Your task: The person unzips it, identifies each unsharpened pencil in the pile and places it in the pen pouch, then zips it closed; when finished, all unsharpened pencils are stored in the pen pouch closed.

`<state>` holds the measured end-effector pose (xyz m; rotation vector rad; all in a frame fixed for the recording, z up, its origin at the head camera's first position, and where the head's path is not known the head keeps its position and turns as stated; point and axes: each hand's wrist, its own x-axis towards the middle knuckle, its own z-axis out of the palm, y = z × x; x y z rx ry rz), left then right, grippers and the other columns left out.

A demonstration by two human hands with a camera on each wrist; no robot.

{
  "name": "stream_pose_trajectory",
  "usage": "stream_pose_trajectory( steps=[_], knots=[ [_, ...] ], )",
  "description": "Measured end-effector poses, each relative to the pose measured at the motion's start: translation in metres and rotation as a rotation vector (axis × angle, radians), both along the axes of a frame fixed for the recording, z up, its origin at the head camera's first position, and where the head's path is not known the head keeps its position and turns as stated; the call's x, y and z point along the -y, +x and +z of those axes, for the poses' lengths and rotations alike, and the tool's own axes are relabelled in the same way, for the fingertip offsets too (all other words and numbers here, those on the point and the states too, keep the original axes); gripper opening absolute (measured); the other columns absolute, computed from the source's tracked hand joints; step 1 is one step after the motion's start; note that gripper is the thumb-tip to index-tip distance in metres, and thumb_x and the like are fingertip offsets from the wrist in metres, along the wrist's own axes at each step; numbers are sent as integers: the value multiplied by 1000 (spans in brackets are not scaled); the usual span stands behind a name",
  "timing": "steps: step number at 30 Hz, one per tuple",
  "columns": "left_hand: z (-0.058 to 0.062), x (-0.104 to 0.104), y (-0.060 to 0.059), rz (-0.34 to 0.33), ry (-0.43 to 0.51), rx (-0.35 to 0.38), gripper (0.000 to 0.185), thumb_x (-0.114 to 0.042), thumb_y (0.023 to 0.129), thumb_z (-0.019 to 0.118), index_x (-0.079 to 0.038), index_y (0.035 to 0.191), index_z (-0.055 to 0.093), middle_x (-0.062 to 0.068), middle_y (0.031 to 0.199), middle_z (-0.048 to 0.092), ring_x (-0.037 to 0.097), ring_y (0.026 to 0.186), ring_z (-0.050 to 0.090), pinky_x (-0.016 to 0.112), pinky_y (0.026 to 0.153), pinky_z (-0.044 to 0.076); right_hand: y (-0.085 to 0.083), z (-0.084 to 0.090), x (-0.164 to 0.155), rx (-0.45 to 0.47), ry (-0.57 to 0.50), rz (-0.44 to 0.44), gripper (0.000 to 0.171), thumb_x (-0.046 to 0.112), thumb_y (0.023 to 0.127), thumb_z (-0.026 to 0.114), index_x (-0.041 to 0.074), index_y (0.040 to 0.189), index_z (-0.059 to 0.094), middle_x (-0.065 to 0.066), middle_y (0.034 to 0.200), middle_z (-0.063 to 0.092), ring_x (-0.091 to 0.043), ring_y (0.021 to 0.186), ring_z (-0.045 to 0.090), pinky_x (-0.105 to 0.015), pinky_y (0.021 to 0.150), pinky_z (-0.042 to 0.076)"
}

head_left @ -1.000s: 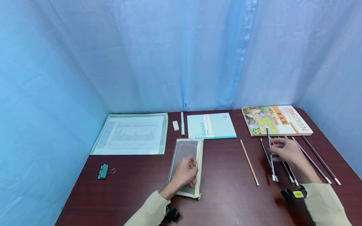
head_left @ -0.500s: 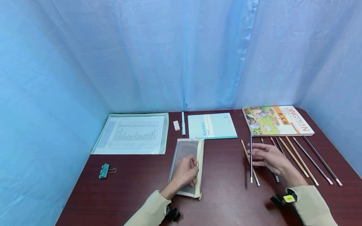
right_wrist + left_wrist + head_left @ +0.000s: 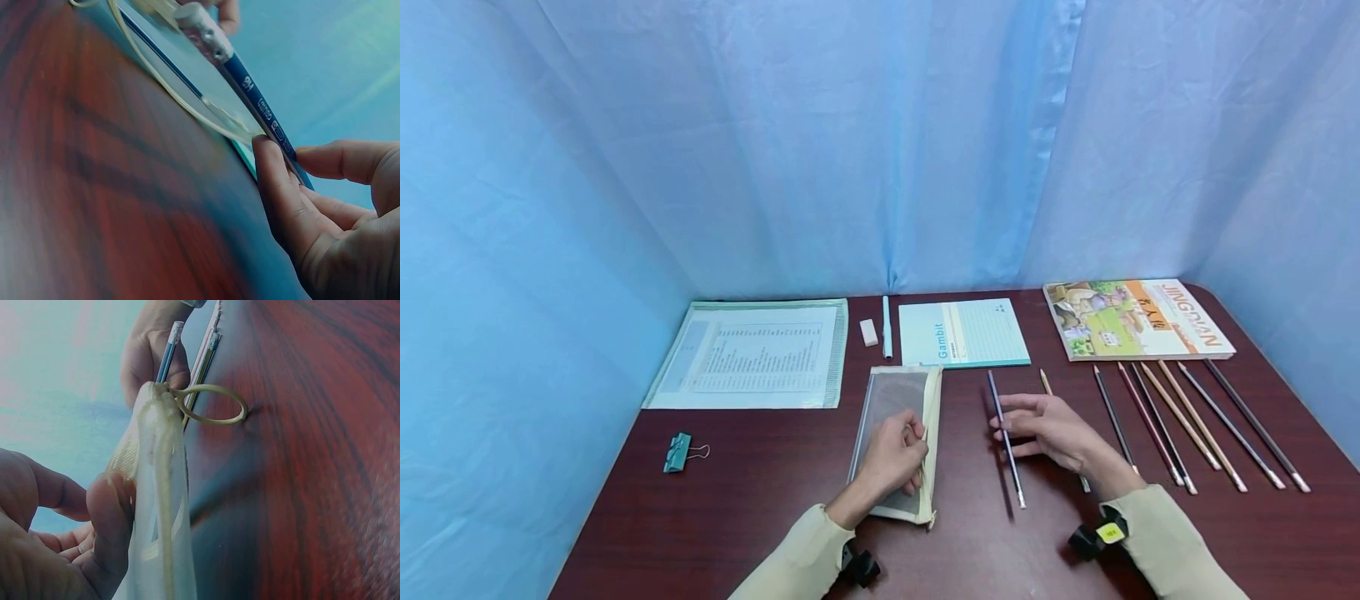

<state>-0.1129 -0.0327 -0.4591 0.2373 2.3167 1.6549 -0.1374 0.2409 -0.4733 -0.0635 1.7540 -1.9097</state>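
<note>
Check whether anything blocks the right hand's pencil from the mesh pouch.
Nothing visible stands between the pencil and the mesh pouch, only bare tabletop. The left hand, at the pouch's facing edge, may crowd entry.

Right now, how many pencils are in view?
9: one blue pencil in the right hand, one wooden pencil partly behind that hand, and seven pencils in front of the picture book. More could be hidden beneath that hand.

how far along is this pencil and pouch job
Done, apparently: the left hand grips the pouch by its cream edge. In hand: the right hand pinches a dark blue pencil, apart from the pouch. Remaining, probably: eight pencils lying on the table. Whether the pouch holds any is unclear.
</note>
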Motion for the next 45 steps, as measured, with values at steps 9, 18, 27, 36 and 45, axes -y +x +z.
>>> stream_pose_trajectory(
  steps=[9,18,27,36,45],
  knots=[
    [0,0,0,14,-1,13,10,5,83,46,0,88,53,14,60,60,9,30,48,36,30,51,-7,-7,46,29,-53,82,62,3,98,55,-19,147,24,-4,103,76,-12,91,74,-37,78,66],
    [2,-1,1,6,3,15,13,5,83,46,5,93,54,20,62,62,9,31,48,36,30,51,-16,-9,81,32,36,-65,53,0,94,58,-15,141,38,0,93,75,-10,85,71,-31,70,66],
    [1,-1,1,2,-3,17,10,5,83,46,-2,88,52,0,56,53,8,31,49,32,30,50,-12,-6,107,-17,117,-234,51,-7,91,61,-13,138,44,-5,87,69,-10,70,69,-31,62,66],
    [1,-2,0,1,6,17,7,4,84,50,-2,87,51,6,56,57,7,31,49,31,29,48,-7,-4,111,-8,81,-249,45,-6,95,51,-15,138,43,-10,97,68,-14,80,71,-29,69,66],
    [1,-1,0,-8,-7,-4,11,5,83,46,3,91,53,4,55,55,8,31,48,39,31,51,-4,0,105,-37,92,-238,46,-5,93,53,-12,137,44,-14,106,72,-15,86,73,-33,70,67]
  ],
)
